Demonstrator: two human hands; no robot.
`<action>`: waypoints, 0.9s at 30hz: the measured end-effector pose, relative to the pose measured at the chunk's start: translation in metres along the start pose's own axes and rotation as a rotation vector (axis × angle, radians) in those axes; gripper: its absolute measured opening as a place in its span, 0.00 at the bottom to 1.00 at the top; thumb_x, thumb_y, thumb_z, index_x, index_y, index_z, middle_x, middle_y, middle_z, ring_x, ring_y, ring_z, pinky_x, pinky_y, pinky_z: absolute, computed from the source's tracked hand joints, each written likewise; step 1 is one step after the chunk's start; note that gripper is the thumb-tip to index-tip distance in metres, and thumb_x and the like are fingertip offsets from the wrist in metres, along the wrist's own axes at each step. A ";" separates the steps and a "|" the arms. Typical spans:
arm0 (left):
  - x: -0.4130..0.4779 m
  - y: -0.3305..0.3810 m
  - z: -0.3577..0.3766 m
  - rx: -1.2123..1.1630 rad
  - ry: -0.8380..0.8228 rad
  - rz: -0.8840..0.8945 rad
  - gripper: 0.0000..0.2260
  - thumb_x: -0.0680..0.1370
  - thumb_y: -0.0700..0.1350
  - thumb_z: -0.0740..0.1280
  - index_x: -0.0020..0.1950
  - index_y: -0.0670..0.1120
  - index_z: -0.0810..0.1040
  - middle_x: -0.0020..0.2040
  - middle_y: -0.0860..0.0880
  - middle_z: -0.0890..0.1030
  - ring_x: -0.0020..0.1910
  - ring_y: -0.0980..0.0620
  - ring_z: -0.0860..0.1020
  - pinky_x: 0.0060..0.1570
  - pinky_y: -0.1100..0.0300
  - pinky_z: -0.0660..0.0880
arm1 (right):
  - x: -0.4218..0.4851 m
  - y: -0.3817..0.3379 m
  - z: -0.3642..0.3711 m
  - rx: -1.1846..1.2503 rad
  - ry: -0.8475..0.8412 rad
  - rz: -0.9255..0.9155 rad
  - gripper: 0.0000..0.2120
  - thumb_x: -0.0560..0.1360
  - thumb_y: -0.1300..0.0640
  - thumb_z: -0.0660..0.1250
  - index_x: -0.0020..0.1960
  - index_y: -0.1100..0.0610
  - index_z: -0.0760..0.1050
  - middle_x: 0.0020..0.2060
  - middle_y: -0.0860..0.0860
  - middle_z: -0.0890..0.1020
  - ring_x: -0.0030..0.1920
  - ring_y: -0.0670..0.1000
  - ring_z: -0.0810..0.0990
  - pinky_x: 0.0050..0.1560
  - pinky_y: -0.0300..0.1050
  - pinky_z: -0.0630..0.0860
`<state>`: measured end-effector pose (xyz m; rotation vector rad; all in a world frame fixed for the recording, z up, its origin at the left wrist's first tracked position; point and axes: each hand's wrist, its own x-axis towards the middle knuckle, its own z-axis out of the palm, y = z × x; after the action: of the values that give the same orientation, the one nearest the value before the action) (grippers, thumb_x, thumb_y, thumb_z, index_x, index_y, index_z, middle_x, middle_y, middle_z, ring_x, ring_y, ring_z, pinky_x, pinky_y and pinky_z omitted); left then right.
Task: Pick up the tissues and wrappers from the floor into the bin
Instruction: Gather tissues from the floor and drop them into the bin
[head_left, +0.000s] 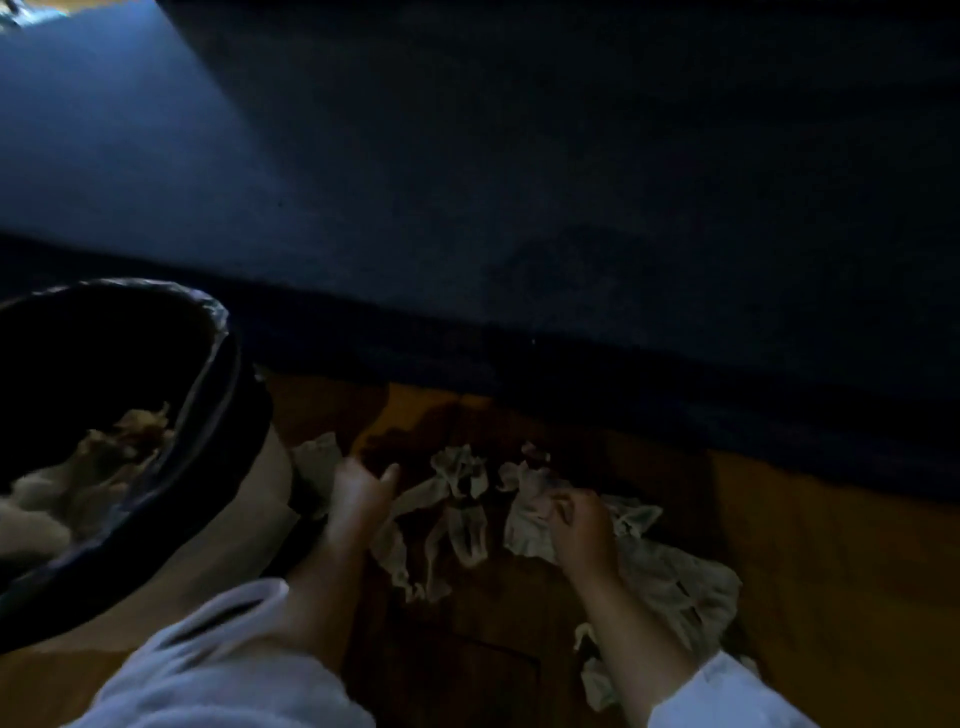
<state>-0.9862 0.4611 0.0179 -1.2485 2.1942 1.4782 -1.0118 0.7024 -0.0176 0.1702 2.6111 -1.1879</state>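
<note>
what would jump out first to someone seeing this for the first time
Pale crumpled tissues lie strewn on the dim orange floor, lower centre, with the right hand gripping some and the left hand open beside. At left, the black-lined bin already holds litter.

1. The one head view looks forward and steeply down from above the person's own forearms, near the floor (831, 545).
2. It faces a dark wall (571, 182); the bin (228, 353) sits at its left edge, with the left hand (358, 493), right hand (582, 525) and tissues (467, 499) low centre.
</note>
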 end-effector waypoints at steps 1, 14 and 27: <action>0.018 -0.006 0.001 0.004 0.000 -0.050 0.26 0.78 0.51 0.63 0.72 0.44 0.59 0.67 0.41 0.69 0.63 0.41 0.73 0.62 0.45 0.72 | 0.002 0.014 0.005 -0.062 0.031 -0.019 0.10 0.76 0.60 0.63 0.55 0.63 0.76 0.55 0.59 0.76 0.57 0.57 0.75 0.53 0.40 0.67; 0.030 -0.044 0.063 0.003 0.088 0.119 0.15 0.81 0.44 0.56 0.66 0.41 0.69 0.63 0.39 0.74 0.52 0.49 0.73 0.48 0.59 0.71 | 0.018 0.042 0.046 -0.268 0.009 0.013 0.27 0.76 0.46 0.63 0.70 0.58 0.64 0.70 0.60 0.64 0.71 0.59 0.62 0.71 0.52 0.60; 0.005 -0.105 0.067 0.336 -0.026 0.410 0.21 0.77 0.61 0.57 0.66 0.53 0.69 0.66 0.47 0.72 0.62 0.49 0.73 0.61 0.48 0.72 | 0.011 0.022 0.034 0.073 0.213 -0.223 0.12 0.75 0.68 0.60 0.58 0.64 0.75 0.57 0.60 0.75 0.56 0.54 0.75 0.53 0.28 0.66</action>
<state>-0.9292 0.5007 -0.0854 -0.6988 2.6516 1.1598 -1.0116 0.6909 -0.0581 0.0193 2.8321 -1.4105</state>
